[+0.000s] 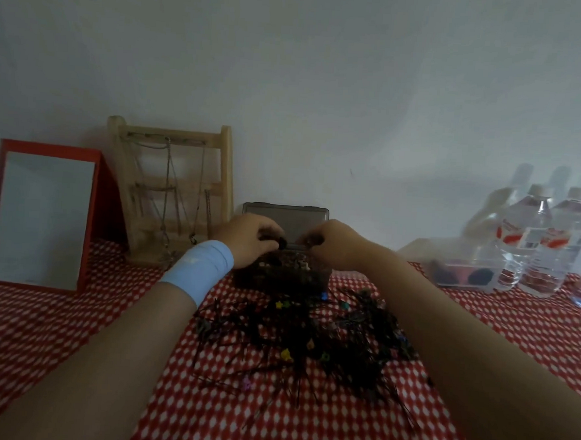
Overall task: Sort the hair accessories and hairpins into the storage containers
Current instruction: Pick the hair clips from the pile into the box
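Hairpins and a dark box on the checked cloth

A loose heap of black hairpins (303,343) with small coloured charms lies at 6 o'clock of the dark box (280,273), whose lid (286,216) stands open at 12 o'clock.

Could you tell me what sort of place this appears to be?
Probably a home table against a plain wall: a red checked tablecloth, a wooden jewellery rack hung with chains, and water bottles suggest a domestic room.

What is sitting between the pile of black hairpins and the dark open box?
Nothing visible: the pile of black hairpins lies on the checked cloth directly before the dark open box, lid raised.
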A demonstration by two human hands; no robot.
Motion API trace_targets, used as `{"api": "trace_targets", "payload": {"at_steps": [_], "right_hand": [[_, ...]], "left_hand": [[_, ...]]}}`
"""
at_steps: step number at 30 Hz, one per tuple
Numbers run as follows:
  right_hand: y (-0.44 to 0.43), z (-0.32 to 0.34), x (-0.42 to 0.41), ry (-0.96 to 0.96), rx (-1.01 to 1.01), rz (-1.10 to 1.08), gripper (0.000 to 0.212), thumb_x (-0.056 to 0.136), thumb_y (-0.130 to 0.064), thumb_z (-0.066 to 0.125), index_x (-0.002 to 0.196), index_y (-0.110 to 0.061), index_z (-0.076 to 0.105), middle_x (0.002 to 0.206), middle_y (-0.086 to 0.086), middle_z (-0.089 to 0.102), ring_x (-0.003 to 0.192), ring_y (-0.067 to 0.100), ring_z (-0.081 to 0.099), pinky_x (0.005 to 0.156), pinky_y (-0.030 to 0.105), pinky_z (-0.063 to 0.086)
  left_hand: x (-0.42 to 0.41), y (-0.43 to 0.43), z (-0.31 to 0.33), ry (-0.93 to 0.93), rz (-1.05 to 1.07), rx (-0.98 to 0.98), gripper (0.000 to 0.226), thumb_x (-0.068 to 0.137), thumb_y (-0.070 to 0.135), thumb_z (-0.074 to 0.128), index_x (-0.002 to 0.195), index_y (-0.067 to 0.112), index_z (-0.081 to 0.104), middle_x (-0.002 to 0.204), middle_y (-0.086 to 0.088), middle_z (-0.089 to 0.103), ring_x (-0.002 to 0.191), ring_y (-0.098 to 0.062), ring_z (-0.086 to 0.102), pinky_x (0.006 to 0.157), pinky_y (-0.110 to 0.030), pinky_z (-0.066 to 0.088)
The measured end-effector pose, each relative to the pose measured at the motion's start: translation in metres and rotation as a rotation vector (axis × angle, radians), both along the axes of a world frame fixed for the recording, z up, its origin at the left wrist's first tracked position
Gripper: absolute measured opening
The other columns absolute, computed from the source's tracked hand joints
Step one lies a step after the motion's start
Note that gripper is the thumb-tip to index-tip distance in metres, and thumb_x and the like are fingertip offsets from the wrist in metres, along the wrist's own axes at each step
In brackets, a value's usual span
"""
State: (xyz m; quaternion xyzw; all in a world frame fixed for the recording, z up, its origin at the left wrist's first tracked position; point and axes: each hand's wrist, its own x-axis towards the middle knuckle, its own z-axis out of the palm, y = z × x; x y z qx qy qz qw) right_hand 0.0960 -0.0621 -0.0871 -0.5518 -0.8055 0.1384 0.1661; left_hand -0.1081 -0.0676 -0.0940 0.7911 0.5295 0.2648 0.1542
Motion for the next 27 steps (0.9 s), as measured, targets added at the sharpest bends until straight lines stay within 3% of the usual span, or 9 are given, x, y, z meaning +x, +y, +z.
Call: {"api": "trace_targets", "payload": {"at_steps": [4, 7, 9, 12, 14, 16, 19, 22, 27], "right_hand": [[0.016, -0.007, -0.018, -0.016, 0.034, 0.079, 0.045, 0.089, -0.016, 0.066, 0.132, -0.03, 0.064, 0.114, 0.001, 0.071, 0.099, 0.018, 0.064, 0.081, 0.025, 0.046], [0.018, -0.009, -0.024, 0.038, 0.092, 0.047, 0.047, 0.092, -0.01, 0.056, 0.135, -0.029, 0.062, 0.126, -0.002, 0.068, 0.11, 0.015, 0.063, 0.088, 0.021, 0.045], [0.016, -0.009, -0.028, 0.079, 0.132, 0.065, 0.044, 0.092, -0.005, 0.053, 0.128, -0.026, 0.067, 0.125, -0.004, 0.069, 0.11, 0.01, 0.063, 0.088, 0.017, 0.043], [0.004, -0.006, -0.041, 0.062, 0.187, 0.136, 0.031, 0.093, -0.009, 0.056, 0.108, -0.025, 0.076, 0.104, -0.009, 0.072, 0.095, 0.005, 0.064, 0.083, 0.016, 0.044], [-0.009, -0.009, -0.054, 0.065, 0.125, 0.213, 0.026, 0.092, -0.011, 0.058, 0.103, -0.026, 0.076, 0.095, -0.016, 0.067, 0.084, -0.005, 0.059, 0.08, 0.012, 0.045], [-0.02, -0.019, -0.067, 0.023, 0.085, 0.296, 0.024, 0.093, -0.013, 0.06, 0.105, -0.026, 0.076, 0.1, -0.015, 0.067, 0.088, -0.004, 0.058, 0.083, 0.01, 0.043], [-0.026, -0.042, -0.083, -0.12, 0.046, 0.368, 0.03, 0.095, -0.012, 0.056, 0.116, -0.025, 0.073, 0.12, -0.008, 0.069, 0.106, 0.006, 0.061, 0.099, 0.025, 0.048], [-0.027, -0.05, -0.092, -0.249, -0.016, 0.35, 0.036, 0.096, -0.012, 0.051, 0.124, -0.025, 0.069, 0.129, -0.004, 0.066, 0.112, 0.018, 0.062, 0.099, 0.04, 0.053], [-0.032, -0.047, -0.104, -0.137, -0.053, 0.354, 0.033, 0.094, -0.011, 0.054, 0.122, -0.021, 0.069, 0.125, -0.001, 0.067, 0.109, 0.017, 0.062, 0.097, 0.037, 0.053]], "left_hand": [[-0.009, 0.014, -0.006, 0.052, -0.017, -0.043, 0.031, 0.087, 0.023, 0.071, 0.118, 0.025, 0.067, 0.111, 0.006, 0.068, 0.099, -0.013, 0.062, 0.09, -0.029, 0.048], [-0.023, 0.01, -0.009, 0.004, 0.003, -0.008, 0.03, 0.09, 0.025, 0.067, 0.12, 0.023, 0.066, 0.11, 0.008, 0.064, 0.098, -0.011, 0.059, 0.087, -0.024, 0.045], [-0.035, 0.002, -0.011, -0.018, 0.022, 0.033, 0.021, 0.091, 0.022, 0.065, 0.112, 0.023, 0.068, 0.104, 0.009, 0.065, 0.094, -0.007, 0.059, 0.084, -0.022, 0.047], [-0.053, -0.015, -0.015, 0.011, 0.03, 0.029, 0.013, 0.091, 0.019, 0.065, 0.102, 0.024, 0.071, 0.093, 0.01, 0.066, 0.083, 0.004, 0.056, 0.072, -0.011, 0.043], [-0.063, -0.028, -0.019, 0.097, 0.011, -0.026, 0.01, 0.09, 0.022, 0.066, 0.097, 0.026, 0.072, 0.091, 0.013, 0.065, 0.082, 0.003, 0.057, 0.074, -0.015, 0.046], [-0.072, -0.039, -0.024, 0.208, -0.025, -0.114, 0.01, 0.088, 0.024, 0.068, 0.093, 0.03, 0.074, 0.094, 0.014, 0.068, 0.086, -0.002, 0.061, 0.084, -0.025, 0.051], [-0.085, -0.051, -0.034, 0.325, -0.07, -0.248, 0.017, 0.088, 0.021, 0.068, 0.1, 0.029, 0.076, 0.105, 0.015, 0.07, 0.095, -0.002, 0.062, 0.094, -0.024, 0.05], [-0.093, -0.061, -0.042, 0.308, -0.057, -0.291, 0.018, 0.091, 0.032, 0.065, 0.105, 0.027, 0.076, 0.106, 0.015, 0.071, 0.095, -0.001, 0.062, 0.096, -0.024, 0.048], [-0.101, -0.073, -0.049, 0.296, -0.09, -0.301, 0.02, 0.082, 0.031, 0.074, 0.101, 0.029, 0.077, 0.101, 0.019, 0.07, 0.087, 0.005, 0.06, 0.08, -0.009, 0.045]]}}
